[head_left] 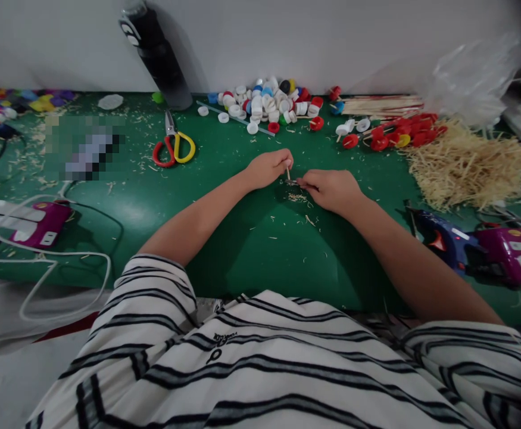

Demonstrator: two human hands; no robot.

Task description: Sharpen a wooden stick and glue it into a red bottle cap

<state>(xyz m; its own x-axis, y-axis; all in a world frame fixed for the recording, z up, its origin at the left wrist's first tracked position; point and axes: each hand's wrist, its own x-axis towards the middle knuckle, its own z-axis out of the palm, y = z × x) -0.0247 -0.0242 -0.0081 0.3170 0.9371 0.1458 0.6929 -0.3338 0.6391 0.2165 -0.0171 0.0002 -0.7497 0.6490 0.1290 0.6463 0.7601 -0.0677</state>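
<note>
My left hand (267,167) is closed in a pinch on a short wooden stick (288,173) that points down toward the table. My right hand (334,189) grips a small metal blade (292,182), whose handle is hidden by the fingers. The blade's tip meets the lower end of the stick, or lies very close to it. Just below both hands, a small heap of pale shavings (296,197) lies on the green table (260,256).
Scissors (173,143) lie left of my hands. Behind are bottle caps (264,104), a black bottle (164,65) and thin sticks (380,105). At right are red caps on sticks (380,140), shredded straw (470,164) and a blue glue gun (448,238). A purple power strip (46,223) trails cables at left.
</note>
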